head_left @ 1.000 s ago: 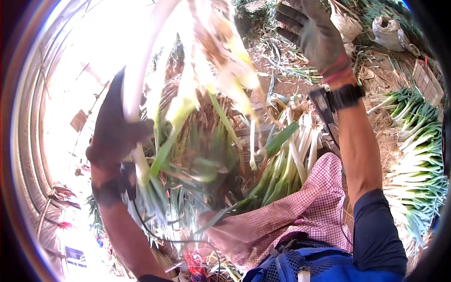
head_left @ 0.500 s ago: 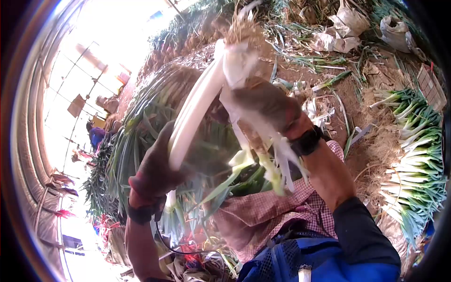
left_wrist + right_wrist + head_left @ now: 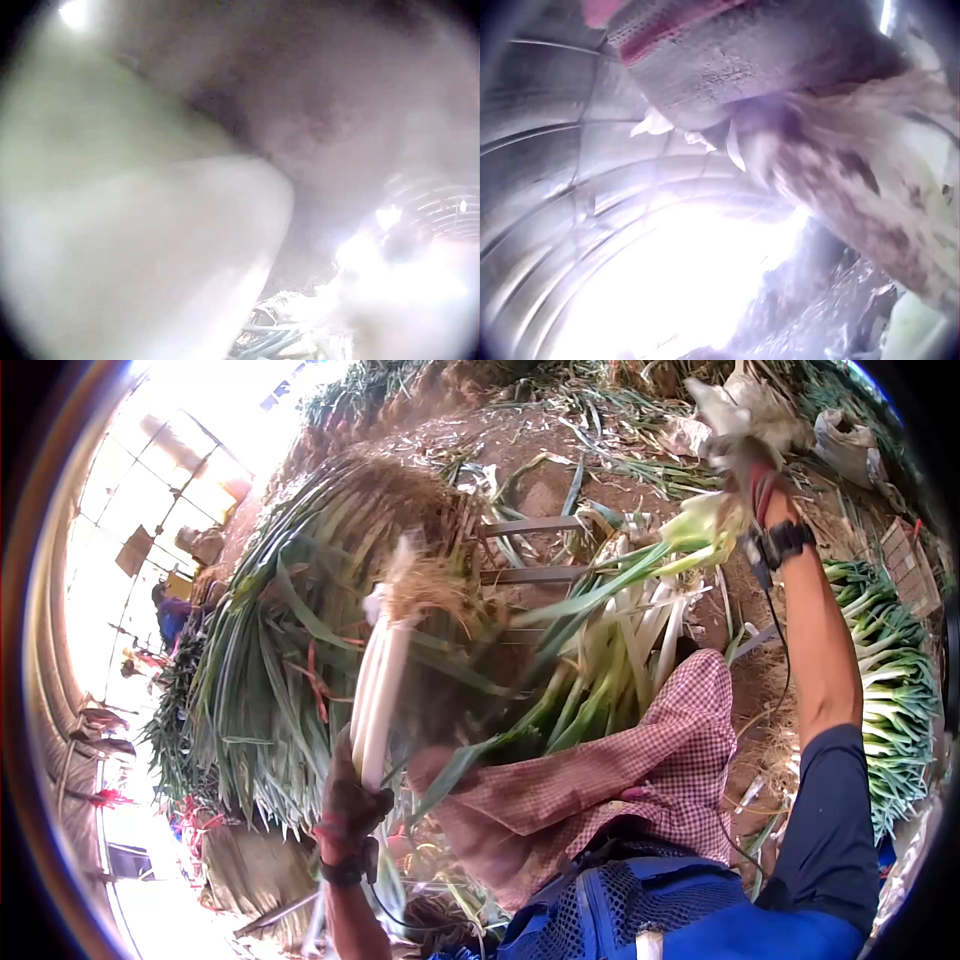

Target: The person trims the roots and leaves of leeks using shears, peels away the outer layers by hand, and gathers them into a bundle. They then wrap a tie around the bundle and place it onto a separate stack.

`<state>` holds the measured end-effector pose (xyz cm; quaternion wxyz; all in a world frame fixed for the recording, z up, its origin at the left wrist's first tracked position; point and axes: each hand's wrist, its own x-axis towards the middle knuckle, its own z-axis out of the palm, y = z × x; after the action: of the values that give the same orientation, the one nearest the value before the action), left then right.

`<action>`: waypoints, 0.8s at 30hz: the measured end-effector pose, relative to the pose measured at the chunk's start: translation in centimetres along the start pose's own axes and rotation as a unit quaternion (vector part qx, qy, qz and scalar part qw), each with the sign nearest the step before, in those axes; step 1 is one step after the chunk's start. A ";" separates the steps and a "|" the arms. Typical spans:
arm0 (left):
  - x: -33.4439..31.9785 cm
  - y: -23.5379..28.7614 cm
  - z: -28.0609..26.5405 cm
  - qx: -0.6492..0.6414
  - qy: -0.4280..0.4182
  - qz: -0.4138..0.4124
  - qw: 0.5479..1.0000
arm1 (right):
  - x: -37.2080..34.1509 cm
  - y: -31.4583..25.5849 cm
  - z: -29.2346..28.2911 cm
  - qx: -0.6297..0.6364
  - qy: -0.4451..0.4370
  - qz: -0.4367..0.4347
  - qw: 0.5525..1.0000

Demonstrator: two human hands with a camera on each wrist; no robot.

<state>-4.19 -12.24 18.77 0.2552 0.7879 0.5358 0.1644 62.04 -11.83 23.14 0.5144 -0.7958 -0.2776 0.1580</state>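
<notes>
My gloved left hand (image 3: 352, 795) grips a few white-stalked green onions (image 3: 383, 690) by the stalks. Their shaggy brown roots (image 3: 425, 590) point up and away from me. At the upper right, my blurred gloved right hand (image 3: 748, 465) is held far out, gripping stripped outer leaves (image 3: 700, 528) that trail from it. Close up in the right wrist view, the stained, brownish peelings (image 3: 855, 195) hang below the glove (image 3: 735, 60). A pale stalk (image 3: 150, 255) fills much of the left wrist view.
A large heap of green onions (image 3: 270, 640) lies at the left. Trimmed stalks (image 3: 610, 680) lie beyond my checked cloth (image 3: 600, 790), by metal bars (image 3: 535, 575). A row of green onions (image 3: 900, 700) lines the right; white sacks (image 3: 845, 440) stand behind.
My right hand came in to the bunch, then swung out to the upper right with stripped leaves. My left hand lowered the bunch, which now has bare white stalks.
</notes>
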 end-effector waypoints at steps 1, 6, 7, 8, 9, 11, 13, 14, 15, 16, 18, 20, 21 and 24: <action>0.0 -0.4 0.9 -0.032 -0.004 -0.070 0.997 | -2.3 -0.6 1.0 -0.037 -0.062 -0.010 0.997; -1.2 -5.6 8.8 -0.137 0.034 -0.078 0.987 | -11.7 -0.4 6.9 -0.346 -0.426 -0.231 0.803; -1.3 -5.6 9.3 -0.107 0.049 -0.063 0.991 | -13.5 -0.5 7.7 -0.375 -0.463 -0.254 0.762; -1.5 -5.7 9.8 -0.077 0.066 -0.048 0.994 | -15.6 -1.0 7.9 -0.462 -0.472 -0.251 0.708; -1.6 -5.7 10.3 -0.046 0.083 -0.035 0.995 | -17.6 -1.8 7.9 -0.544 -0.477 -0.247 0.645; -1.9 -3.1 9.4 -0.150 0.075 -0.125 0.978 | -19.5 -3.2 8.4 -0.689 -0.471 -0.234 0.499; -2.1 -3.3 9.8 -0.174 0.080 -0.166 0.967 | -19.1 -4.5 9.5 -0.695 -0.501 -0.224 0.464; -2.4 -4.1 10.3 -0.135 0.091 -0.138 0.977 | -18.8 -4.9 10.1 -0.696 -0.530 -0.212 0.437; -2.4 -4.8 10.6 -0.096 0.103 -0.110 0.984 | -17.6 -5.0 11.0 -0.697 -0.531 -0.212 0.433; -2.3 -4.2 10.6 -0.065 0.100 -0.115 0.986 | -15.2 -5.5 12.2 -0.648 -0.562 -0.159 0.489; -1.9 -3.0 10.4 0.025 0.113 -0.093 0.989 | -8.2 -6.2 15.1 -0.647 -0.542 -0.184 0.503; -1.6 -3.2 10.6 0.088 0.108 -0.074 0.987 | 2.1 -7.6 17.7 -0.643 -0.443 -0.216 0.586; -1.3 -2.7 10.6 0.086 0.104 -0.075 0.988 | 7.1 -8.3 19.0 -0.633 -0.393 -0.230 0.626; -0.3 -1.2 9.8 0.048 0.025 -0.150 0.987 | 10.5 -15.0 20.4 -0.463 -0.164 -0.370 0.789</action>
<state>-0.01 -14.36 10.12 0.2252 0.7057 0.6614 0.1177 55.22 14.18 28.49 0.0505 -0.7371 -0.6709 -0.0634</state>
